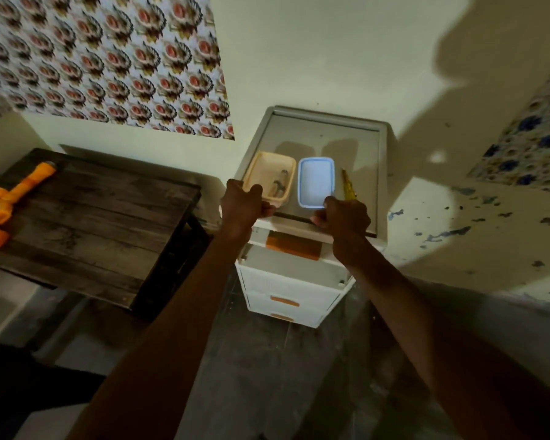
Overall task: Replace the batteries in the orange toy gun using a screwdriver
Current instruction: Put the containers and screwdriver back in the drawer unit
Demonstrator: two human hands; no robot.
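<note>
White drawer unit (382, 144) bearing beige tub (258, 169), blue-rimmed lid (316, 182), perhaps yellow screwdriver (349, 185), dark table (108, 214) bearing orange toy gun (11, 201)

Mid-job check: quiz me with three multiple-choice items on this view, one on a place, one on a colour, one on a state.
1. Where is the orange toy gun?
A. on the dark wooden table
B. on the drawer unit
C. on the floor

2. What colour is the lid beside the beige container?
A. red
B. blue and white
C. black

3. What is the left hand doing?
A. gripping the beige container
B. hanging free
C. holding the toy gun

Answers: 1 A, it lies on the table; 2 B, blue rim, white centre; 3 A, fingers wrap its near rim.
</note>
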